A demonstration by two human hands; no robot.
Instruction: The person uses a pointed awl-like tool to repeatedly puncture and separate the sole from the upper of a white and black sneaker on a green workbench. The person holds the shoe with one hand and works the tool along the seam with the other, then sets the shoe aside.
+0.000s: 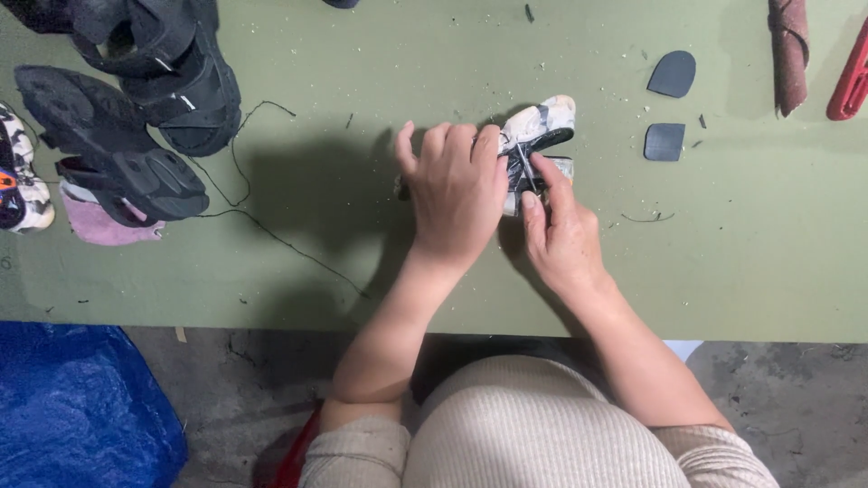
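A small white-and-grey shoe (542, 122) with black straps lies on the green table (362, 271) in the middle. My left hand (455, 185) rests palm down over most of the shoe and holds it in place. My right hand (559, 230) sits just right of it, with thumb and forefinger pinched on a black strap or lace at the shoe's middle. Only the shoe's toe end and part of its side show past my hands.
Several dark shoes (145, 99) and a pink one (104, 226) lie at the table's left, with a loose black thread (262, 226) beside them. Two dark heel pieces (671, 74) (665, 142) lie at the right. A brown roll (789, 50) and a red object (852, 81) sit far right. A blue bag (77, 407) is below left.
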